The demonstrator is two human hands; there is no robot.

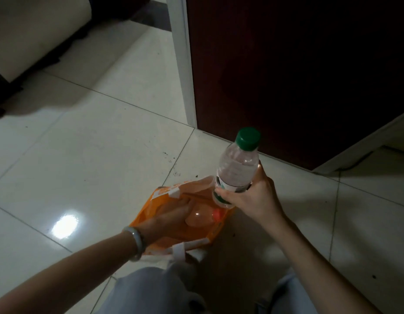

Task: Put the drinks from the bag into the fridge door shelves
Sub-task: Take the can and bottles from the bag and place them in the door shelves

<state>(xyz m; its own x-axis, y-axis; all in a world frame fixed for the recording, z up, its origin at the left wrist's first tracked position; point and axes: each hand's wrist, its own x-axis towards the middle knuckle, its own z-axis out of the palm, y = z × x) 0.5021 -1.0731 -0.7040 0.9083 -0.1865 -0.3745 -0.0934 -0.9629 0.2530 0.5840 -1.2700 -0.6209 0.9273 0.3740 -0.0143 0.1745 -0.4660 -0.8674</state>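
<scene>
we hold a clear water bottle [236, 171] upright in our right hand [253, 196], fingers wrapped tight around its lower half at the label, its green cap [248, 138] on top. the bottle hangs just above the far right corner of the orange bag [151, 214], which sits open on the white tiled floor [83, 155] in front of our knees. our left hand [173, 214] reaches down inside the bag, fingers lying against a second bottle [199, 215] that rests on its side at the bottom, a red cap at its right end; we cannot tell whether this hand has closed on it or only touches it. a pale bangle [137, 243] circles our left wrist. beyond the bag stands the dark red fridge door [287, 75], its white edge facing us, well apart from the held bottle.
</scene>
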